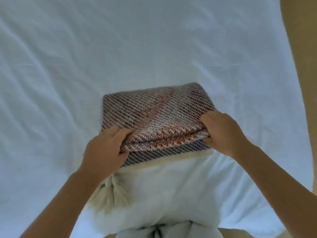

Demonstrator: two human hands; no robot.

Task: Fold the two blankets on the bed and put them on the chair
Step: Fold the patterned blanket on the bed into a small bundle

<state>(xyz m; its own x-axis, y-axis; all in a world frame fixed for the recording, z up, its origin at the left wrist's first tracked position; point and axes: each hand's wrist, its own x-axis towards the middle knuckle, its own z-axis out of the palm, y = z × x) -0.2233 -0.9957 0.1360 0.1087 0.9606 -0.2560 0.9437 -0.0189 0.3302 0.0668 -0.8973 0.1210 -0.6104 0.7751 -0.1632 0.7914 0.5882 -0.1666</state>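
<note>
A knitted blanket in grey, white and orange stripes lies folded into a thick rectangle on the white bed sheet. My left hand grips its near-left edge, fingers curled around the folded layers. On the near-right edge, my right hand pinches the same layers. A second, white fluffy blanket with cream tassels lies under and in front of the knitted one, close to my body. No chair is in view.
The bed's right edge runs down the frame, with tan floor beyond it. The rumpled sheet stretches far to the left and behind the blankets.
</note>
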